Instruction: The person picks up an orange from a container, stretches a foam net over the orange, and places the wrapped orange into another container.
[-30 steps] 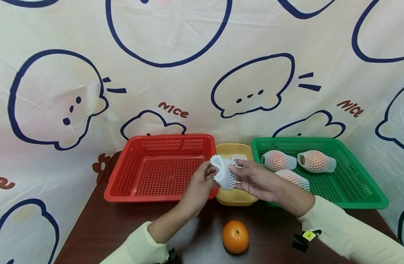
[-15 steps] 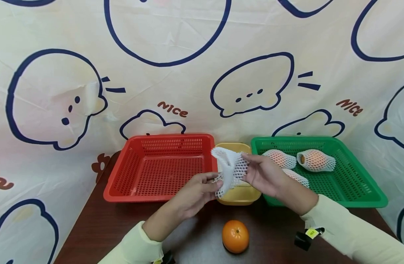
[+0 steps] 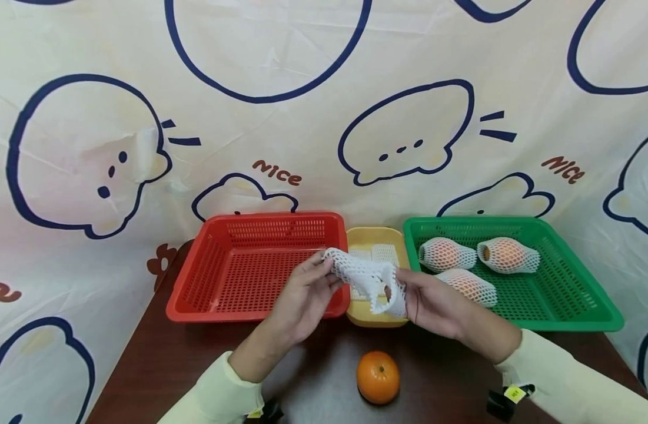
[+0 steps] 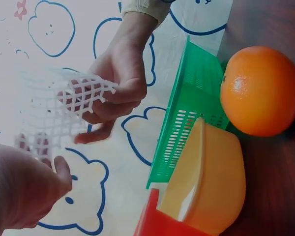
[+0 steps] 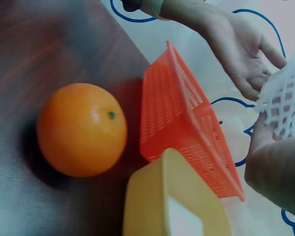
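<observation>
A white foam net sleeve [image 3: 358, 270] is stretched between both hands above the yellow bin [image 3: 370, 317], its open mouth turned toward the right. My left hand [image 3: 301, 303] pinches its left end between thumb and fingers. On the other end, my right hand [image 3: 441, 305] grips the rim, and in the left wrist view some right-hand fingers [image 4: 81, 93] show through the mesh. Below the hands an orange [image 3: 378, 377] rests on the dark table, stem end up. More white net sleeves [image 3: 384, 253] lie flat in the yellow bin, partly hidden by the held one.
To the left stands a red basket [image 3: 255, 318] with slotted walls. On the right, a green basket [image 3: 578, 294] contains three net-wrapped fruits [image 3: 508, 257]. Behind everything hangs a printed cloth [image 3: 281, 135]. The brown table [image 3: 159, 365] runs toward the person.
The sleeve has gone from bunched up to spread out lengthwise, its mouth turned to the right. My left hand has shifted slightly left, my right slightly right. The orange stays put.
</observation>
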`<state>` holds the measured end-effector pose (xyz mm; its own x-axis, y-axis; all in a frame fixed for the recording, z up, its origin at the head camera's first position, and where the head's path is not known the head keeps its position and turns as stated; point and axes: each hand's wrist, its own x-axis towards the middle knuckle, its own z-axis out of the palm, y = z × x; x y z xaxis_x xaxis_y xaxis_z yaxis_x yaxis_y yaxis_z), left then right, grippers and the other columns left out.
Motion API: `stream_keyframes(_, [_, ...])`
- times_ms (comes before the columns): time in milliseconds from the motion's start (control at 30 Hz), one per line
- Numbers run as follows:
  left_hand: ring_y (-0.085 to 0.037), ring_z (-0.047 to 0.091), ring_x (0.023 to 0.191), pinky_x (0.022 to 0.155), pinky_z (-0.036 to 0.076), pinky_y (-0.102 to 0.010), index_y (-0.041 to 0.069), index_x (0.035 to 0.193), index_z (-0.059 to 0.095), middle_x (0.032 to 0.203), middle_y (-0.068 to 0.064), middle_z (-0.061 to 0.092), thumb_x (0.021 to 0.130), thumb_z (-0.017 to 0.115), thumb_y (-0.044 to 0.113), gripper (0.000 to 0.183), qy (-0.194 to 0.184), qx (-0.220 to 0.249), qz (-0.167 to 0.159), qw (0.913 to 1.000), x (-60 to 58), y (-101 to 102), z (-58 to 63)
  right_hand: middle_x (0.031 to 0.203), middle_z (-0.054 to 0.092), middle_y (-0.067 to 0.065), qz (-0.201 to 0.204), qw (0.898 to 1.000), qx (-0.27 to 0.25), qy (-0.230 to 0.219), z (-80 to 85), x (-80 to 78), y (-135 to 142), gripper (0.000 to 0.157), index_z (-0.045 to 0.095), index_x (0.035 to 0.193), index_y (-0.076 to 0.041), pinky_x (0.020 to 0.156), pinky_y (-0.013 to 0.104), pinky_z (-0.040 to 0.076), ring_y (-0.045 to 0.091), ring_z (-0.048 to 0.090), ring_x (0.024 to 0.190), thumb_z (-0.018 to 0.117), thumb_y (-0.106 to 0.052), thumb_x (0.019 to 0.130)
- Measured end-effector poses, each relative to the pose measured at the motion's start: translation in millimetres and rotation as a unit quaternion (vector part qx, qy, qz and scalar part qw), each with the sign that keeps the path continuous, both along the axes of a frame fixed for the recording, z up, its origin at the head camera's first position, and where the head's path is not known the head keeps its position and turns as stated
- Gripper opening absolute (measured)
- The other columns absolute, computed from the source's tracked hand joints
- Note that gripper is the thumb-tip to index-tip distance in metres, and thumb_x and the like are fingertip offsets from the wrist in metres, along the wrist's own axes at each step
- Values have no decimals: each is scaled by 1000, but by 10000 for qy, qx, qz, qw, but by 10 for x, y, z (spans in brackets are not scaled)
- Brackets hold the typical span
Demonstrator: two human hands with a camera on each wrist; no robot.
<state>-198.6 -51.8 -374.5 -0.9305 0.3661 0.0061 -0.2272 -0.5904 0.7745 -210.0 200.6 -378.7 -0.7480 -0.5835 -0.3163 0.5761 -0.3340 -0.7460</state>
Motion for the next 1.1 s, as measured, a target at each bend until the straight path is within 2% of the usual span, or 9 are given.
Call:
stream_keyframes(100, [-9,65,93,86,54,-25,13,108,66,102,3,70,109,42,11,24,82,341,-141,9993,25,29,-54,122,69,0,530,9974,-319,360,-60,50,41,28,48,136,-7,95,26,56,10,67,108,45,-20,111])
stream_keyframes(200, [-9,69,96,83,58,-24,12,114,64,106,2,71,110,41,14,23,97,600,-541,9967,64,47,-123,123,68,2,912,9909,-688,716,-93,74,78,30,55,133,-7,96,26,55,10,66,107,36,-20,113])
stream_keyframes(367, [-9,72,102,90,59,-25,10,121,59,111,1,73,110,41,16,22,-151,869,-1181,9891,170,65,-254,142,60,5,875,9854,-1239,778,-84,102,134,40,39,148,-10,110,37,50,16,62,125,25,-26,115])
stream_keyframes(467, [-8,72,101,90,59,-24,11,121,58,111,1,73,110,43,18,20,-365,899,-1364,9859,257,67,-324,145,58,5,888,9811,-1540,769,-95,136,183,42,39,149,-10,112,36,48,16,59,131,22,-26,114])
stream_keyframes(600, [-7,71,103,91,57,-23,12,121,60,113,2,72,109,46,20,20,-551,722,-1206,9885,371,59,-410,139,63,4,1043,9768,-1633,913,-159,207,248,42,51,142,-7,108,29,50,12,60,127,21,-21,115])
stream_keyframes(733, [-8,68,103,93,54,-25,12,123,60,115,3,71,110,45,21,21,-807,394,-930,9916,487,36,-505,138,63,6,1157,9788,-1419,917,-258,294,304,38,50,141,-6,107,28,51,14,62,126,24,-14,114])
stream_keyframes(833, [-9,68,101,89,56,-26,11,124,56,113,3,70,110,44,22,21,-1054,63,-813,9911,587,20,-578,139,63,7,1199,9820,-1228,782,-344,357,330,37,49,141,-6,107,30,51,16,62,126,25,-12,114])
stream_keyframes(967, [-9,67,93,80,58,-25,10,120,54,107,1,67,108,49,28,22,-1301,-689,-642,9870,703,50,-668,137,64,5,1160,9892,-771,455,-452,450,333,36,52,139,-7,106,32,52,15,63,125,27,-15,114])
stream_keyframes(1100, [-10,65,86,73,56,-26,8,112,58,99,0,67,105,56,31,24,-1379,-1706,-312,9751,784,128,-766,131,66,4,990,9950,11,154,-562,546,307,31,52,136,-6,103,32,54,14,65,120,38,-19,113])
